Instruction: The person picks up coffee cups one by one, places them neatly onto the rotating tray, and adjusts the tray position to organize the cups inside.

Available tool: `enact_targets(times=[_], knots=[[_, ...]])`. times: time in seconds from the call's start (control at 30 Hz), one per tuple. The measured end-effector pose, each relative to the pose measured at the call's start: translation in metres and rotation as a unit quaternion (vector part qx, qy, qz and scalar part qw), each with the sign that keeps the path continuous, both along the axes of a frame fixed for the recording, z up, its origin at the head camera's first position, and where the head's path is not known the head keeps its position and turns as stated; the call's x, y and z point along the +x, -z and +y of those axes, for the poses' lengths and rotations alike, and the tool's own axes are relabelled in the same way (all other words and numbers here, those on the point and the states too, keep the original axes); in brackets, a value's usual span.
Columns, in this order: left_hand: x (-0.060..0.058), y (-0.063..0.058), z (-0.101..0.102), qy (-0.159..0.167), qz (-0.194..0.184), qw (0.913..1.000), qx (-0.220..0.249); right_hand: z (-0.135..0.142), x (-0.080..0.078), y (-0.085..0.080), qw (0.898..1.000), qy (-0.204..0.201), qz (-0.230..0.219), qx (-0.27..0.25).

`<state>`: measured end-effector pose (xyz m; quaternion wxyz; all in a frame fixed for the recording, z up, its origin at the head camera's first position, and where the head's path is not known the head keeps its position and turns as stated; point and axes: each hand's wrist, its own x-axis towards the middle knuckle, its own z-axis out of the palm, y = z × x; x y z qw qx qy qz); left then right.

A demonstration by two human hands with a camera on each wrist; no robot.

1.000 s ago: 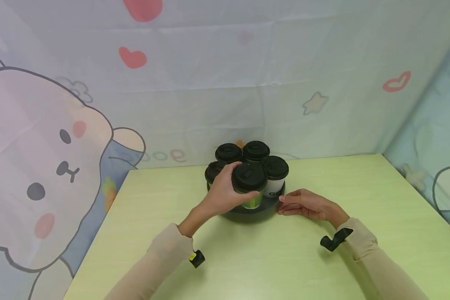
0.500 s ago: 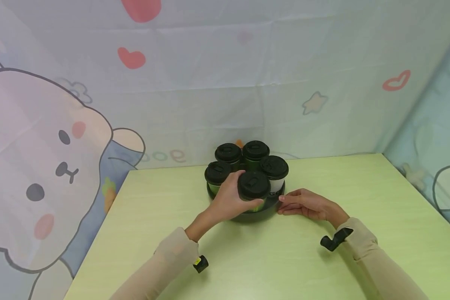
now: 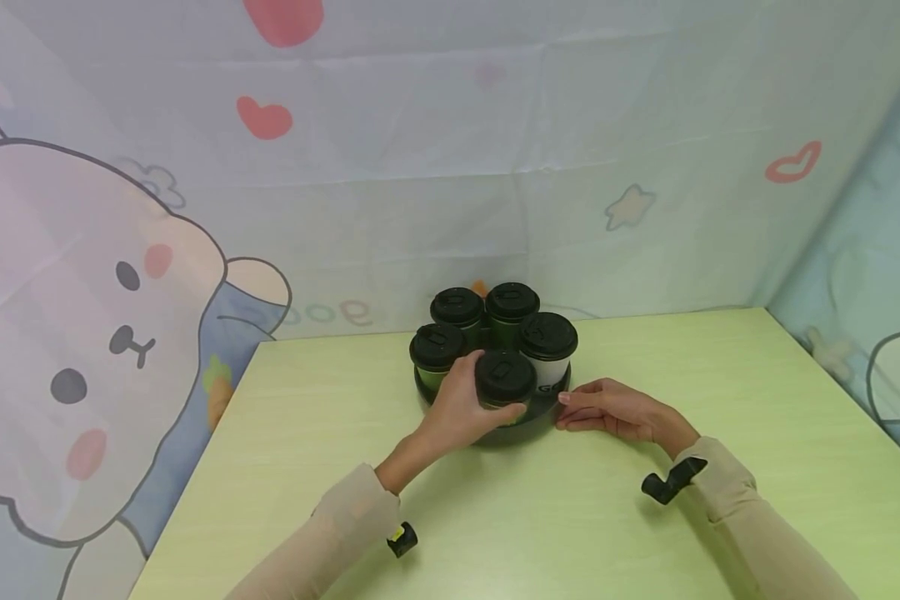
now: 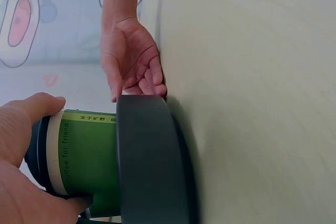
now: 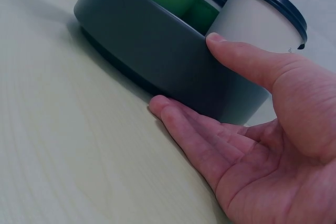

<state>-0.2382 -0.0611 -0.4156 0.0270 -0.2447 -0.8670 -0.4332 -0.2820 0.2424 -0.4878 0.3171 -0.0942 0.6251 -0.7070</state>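
My left hand [image 3: 453, 410] grips a green paper coffee cup [image 4: 92, 153] with a black lid, at the front of a dark round tray [image 3: 521, 433]. Thumb and fingers lie on either side of the cup, just below its lid. In the left wrist view the cup's bottom is hidden behind the tray wall. My right hand [image 3: 621, 408] holds the tray's right front edge; in the right wrist view the thumb touches the rim [image 5: 202, 34] and the fingertips sit low against the underside. A white cup [image 3: 553, 372] stands on the tray behind the held one.
More black-lidded green cups share the tray: one at left [image 3: 437, 346], two at the back, at left [image 3: 457, 307] and right [image 3: 512, 302]. The tray rests on a pale yellow-green table [image 3: 705, 383] close to a printed cloth backdrop [image 3: 420, 167].
My left hand has lowered the green cup toward the tray's front, first moving slightly right, then a little back left. The right hand and tray have stayed put.
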Motion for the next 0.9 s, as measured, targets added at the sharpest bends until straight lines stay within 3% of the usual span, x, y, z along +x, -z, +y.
enact_targets(times=[0.4, 0.63, 0.73, 0.8, 0.87, 0.9], knots=[[0.006, 0.004, -0.001, -0.025, -0.012, 0.9996, 0.009, -0.002, 0.000, 0.000, 1.000, 0.002, 0.001, -0.002], [0.015, 0.007, -0.014, -0.011, 0.021, 0.9987, 0.044, 0.006, 0.000, -0.002, 1.000, -0.011, 0.023, 0.010], [0.025, 0.004, -0.026, -0.016, 0.013, 0.9985, 0.050, 0.015, 0.003, -0.011, 0.997, -0.012, 0.047, 0.055], [0.029, -0.002, -0.037, -0.025, 0.015, 0.9988, 0.040, 0.022, 0.006, -0.024, 0.991, -0.005, 0.078, 0.112], [0.029, -0.011, -0.049, -0.035, 0.030, 0.9987, 0.020, 0.030, 0.008, -0.041, 0.975, 0.010, 0.126, 0.185], [0.027, -0.017, -0.055, -0.040, 0.040, 0.9984, 0.009, 0.033, 0.010, -0.051, 0.962, 0.022, 0.154, 0.225]])
